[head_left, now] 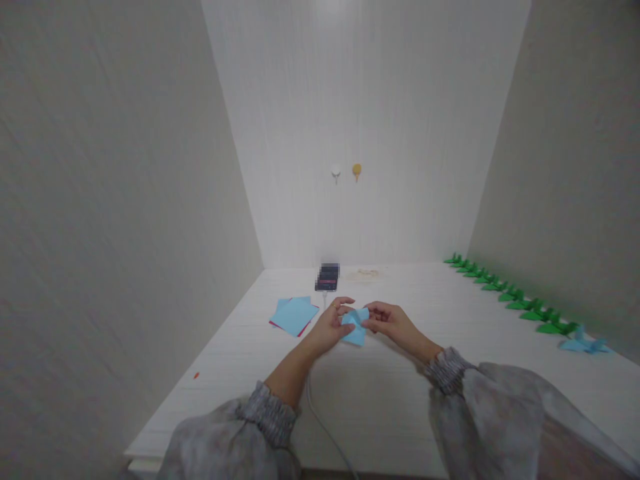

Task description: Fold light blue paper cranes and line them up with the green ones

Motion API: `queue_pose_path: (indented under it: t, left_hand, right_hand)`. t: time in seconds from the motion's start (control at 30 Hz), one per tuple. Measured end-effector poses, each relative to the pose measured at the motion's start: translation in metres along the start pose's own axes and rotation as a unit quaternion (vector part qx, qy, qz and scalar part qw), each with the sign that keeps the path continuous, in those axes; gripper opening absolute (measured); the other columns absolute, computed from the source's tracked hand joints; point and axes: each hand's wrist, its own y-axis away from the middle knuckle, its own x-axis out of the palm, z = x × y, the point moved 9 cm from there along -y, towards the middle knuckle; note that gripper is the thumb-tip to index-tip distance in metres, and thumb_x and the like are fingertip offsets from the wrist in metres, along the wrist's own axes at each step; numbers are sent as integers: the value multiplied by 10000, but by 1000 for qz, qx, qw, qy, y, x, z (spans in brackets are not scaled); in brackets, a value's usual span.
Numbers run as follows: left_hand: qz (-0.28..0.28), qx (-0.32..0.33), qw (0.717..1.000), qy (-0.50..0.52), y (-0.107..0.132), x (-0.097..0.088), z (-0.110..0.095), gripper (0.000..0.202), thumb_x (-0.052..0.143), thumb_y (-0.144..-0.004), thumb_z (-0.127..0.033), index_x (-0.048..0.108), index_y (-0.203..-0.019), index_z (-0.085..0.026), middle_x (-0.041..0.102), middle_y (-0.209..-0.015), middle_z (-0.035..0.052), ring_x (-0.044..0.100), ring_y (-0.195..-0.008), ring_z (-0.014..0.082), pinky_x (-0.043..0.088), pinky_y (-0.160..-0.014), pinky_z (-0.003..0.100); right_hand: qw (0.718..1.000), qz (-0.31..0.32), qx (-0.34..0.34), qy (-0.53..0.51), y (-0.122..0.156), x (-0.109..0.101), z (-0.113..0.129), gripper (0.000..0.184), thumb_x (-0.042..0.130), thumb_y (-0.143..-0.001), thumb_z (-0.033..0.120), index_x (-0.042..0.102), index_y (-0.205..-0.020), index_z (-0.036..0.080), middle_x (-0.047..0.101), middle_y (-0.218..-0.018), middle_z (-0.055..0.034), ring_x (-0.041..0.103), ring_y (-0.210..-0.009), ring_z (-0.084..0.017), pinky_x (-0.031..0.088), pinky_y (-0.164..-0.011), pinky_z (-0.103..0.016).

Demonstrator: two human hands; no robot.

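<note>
A small light-blue sheet of origami paper [354, 335], partly folded, is held just above the table between both hands. My left hand [331, 328] grips its left side, thumb on the front face and the index finger raised over the top. At the upper right corner, my right hand [393, 323] pinches the same paper between thumb and fingers. To the left lies a loose stack of light-blue squares [296, 313] with red edges showing beneath.
Folded green paper figures [517, 293] line the right wall, with a light-blue one [583, 343] nearest. A phone [328, 277] on a white cable [323, 421] lies at the back, beside a pale item [367, 273]. An orange scrap [197, 375] lies left. Two hooks [357, 171] hang on the wall.
</note>
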Motion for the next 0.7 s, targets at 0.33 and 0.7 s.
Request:
queue_pose_path:
  t: [0.33, 0.7]
  left_hand:
    - [-125, -7, 983, -137, -5, -22, 9, 293, 588, -635, -316, 483, -849, -144, 538, -743, 14, 483, -657, 99, 369, -589, 211]
    - [-140, -1, 971, -192, -4, -19, 3, 246, 556, -651, -345, 507, -779, -141, 519, -693, -4, 466, -639, 98, 361, -581, 205]
  right_hand:
    - [1000, -20, 14, -3, 2, 0, 0, 175, 608, -609, 276, 577, -707, 135, 498, -548, 35, 429, -472, -68, 360, -483, -203]
    - [999, -35, 32, 10, 3, -2, -5, 162, 591, -618, 284, 563, -669, 133, 477, -452, 48, 418, -414, -72, 349, -456, -207]
